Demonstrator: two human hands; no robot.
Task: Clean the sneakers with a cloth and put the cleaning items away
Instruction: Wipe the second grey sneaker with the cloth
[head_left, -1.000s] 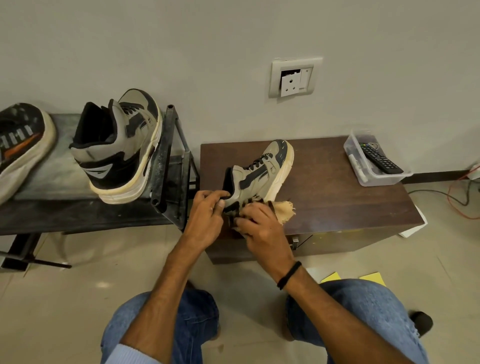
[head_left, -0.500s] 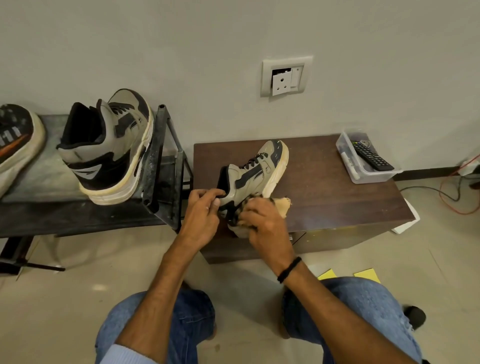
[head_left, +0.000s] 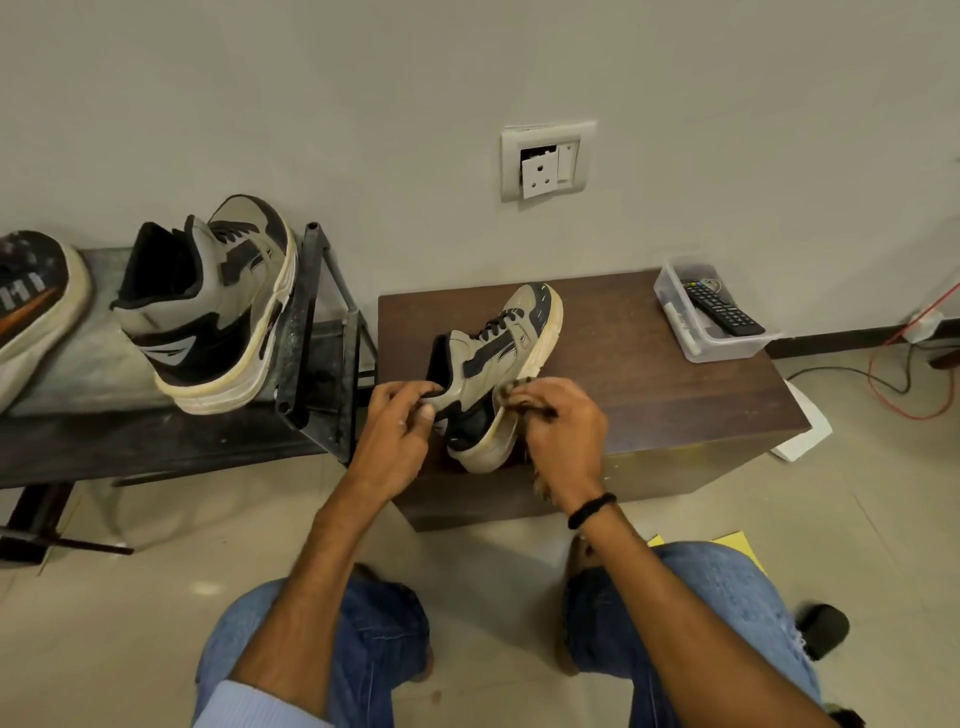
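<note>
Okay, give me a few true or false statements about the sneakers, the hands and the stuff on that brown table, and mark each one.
1. The left hand pinches the heel collar of the sneaker on the brown table. True.
2. The right hand is empty. False: it holds a cloth against the sneaker's sole edge.
3. The remote lies in a clear plastic box on the table. True.
4. The matching sneaker sits on the floor. False: it stands on the metal rack beside the table.
</note>
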